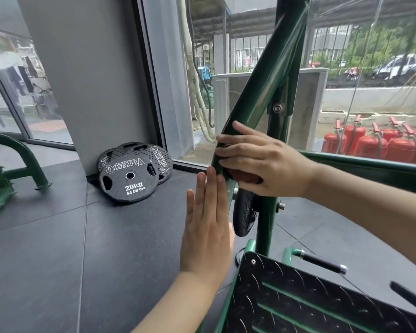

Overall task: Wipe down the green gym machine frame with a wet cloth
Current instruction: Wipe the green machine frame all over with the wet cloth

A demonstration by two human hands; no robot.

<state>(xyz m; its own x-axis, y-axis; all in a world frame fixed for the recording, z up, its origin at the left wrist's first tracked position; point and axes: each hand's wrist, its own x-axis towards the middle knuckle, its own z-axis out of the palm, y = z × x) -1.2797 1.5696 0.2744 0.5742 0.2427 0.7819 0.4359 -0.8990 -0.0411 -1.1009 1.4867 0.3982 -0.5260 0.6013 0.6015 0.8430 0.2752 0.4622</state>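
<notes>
Only a small dark reddish-brown bit of the cloth (246,177) showed, poking out under the right hand (262,162); the rest was hidden by the palm and fingers. The top of the shiny green slanted metal bar of the gym machine frame (264,75) ran out of the picture.

The bar was smooth and glossy, with a bolt where it met an upright green post (265,227). A black round rubber weight plate (244,212) hung edge-on behind the bar, partly covered. Below sat a black bumpy metal foot plate (298,296) with green slots. Two black round 20kg weight plates (130,176) leaned on a grey wall, standing on the dark matte floor (58,236).

The right hand reached in from the right, fingers curled round the slanted bar and pressing the cloth against it. The left hand (207,231) was loose and flat, fingers straight and together, pointing up. Its fingertips (211,171) reached the bar's lower edge, holding nothing.
</notes>
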